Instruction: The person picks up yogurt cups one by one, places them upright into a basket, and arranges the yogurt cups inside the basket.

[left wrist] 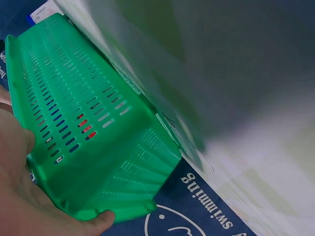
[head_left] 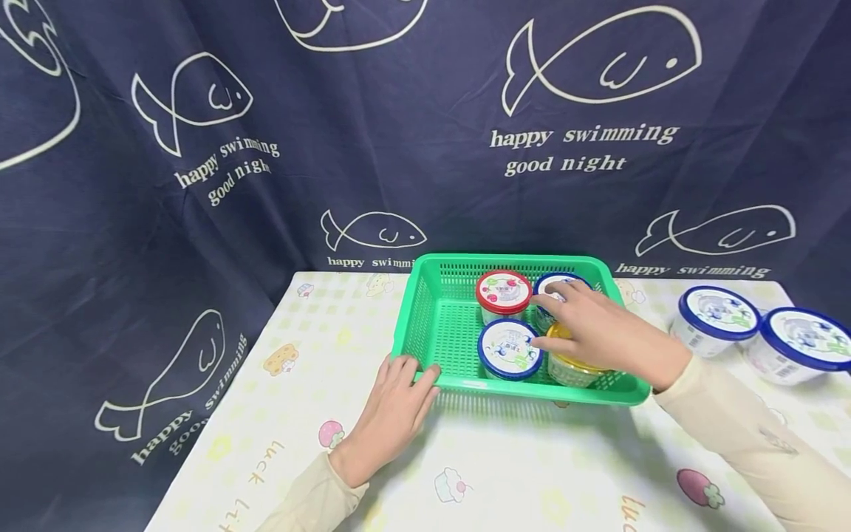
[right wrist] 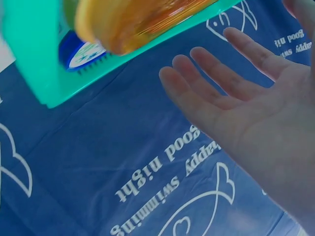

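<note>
A green plastic basket (head_left: 447,382) holds several round tubs. Inside are a red-lidded tub (head_left: 504,290), a blue-lidded tub (head_left: 510,349) at the front, another blue-lidded tub (head_left: 547,282) behind, and a yellow-lidded tub (head_left: 573,369). My left hand (head_left: 392,406) grips the basket's near left corner, fingers over the rim; the left wrist view shows the perforated wall beside it. Over the right-hand tubs is my right hand (head_left: 595,325), partly covering the yellow lid and the rear blue one. Its fingers (right wrist: 216,73) are spread and hold nothing in the right wrist view.
Two more blue-lidded tubs, one nearer (head_left: 714,318) and one farther right (head_left: 804,343), stand on the table right of the basket. A patterned cloth (head_left: 505,458) covers the table. Behind it hangs a dark blue curtain (head_left: 439,148) with fish drawings.
</note>
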Demonstrator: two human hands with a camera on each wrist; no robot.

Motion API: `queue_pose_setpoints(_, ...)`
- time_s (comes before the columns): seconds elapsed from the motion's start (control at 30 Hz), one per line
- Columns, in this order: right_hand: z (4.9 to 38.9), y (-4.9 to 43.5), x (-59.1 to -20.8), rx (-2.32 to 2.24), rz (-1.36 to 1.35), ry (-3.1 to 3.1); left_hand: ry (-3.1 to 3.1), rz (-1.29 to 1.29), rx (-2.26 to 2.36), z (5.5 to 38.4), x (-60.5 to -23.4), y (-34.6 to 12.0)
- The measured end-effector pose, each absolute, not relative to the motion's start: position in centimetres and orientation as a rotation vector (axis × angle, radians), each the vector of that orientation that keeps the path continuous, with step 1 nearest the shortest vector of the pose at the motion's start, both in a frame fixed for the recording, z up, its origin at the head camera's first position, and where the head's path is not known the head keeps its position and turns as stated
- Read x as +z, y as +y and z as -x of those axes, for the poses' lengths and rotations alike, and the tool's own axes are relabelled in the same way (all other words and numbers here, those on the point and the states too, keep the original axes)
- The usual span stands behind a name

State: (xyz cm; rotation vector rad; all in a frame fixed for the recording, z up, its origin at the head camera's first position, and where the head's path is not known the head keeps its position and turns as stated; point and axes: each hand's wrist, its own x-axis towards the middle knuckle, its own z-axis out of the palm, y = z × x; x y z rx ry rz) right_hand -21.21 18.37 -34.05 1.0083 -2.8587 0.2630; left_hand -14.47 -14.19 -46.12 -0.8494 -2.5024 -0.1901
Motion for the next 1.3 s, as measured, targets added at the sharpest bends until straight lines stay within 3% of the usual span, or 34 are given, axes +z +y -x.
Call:
queue_pose_setpoints(0.67, 21.2, 25.4, -33.2, 0.260, -0.718, -2.793, -2.511, 0.849, -0.184, 14.5, -46.1, -14.2)
queue_pose_setpoints(1.3, 21.9, 33.6, -36.3, 0.343, -0.504, -2.771, -2.505, 0.846, -0.175, 14.3, -46.0, -14.1)
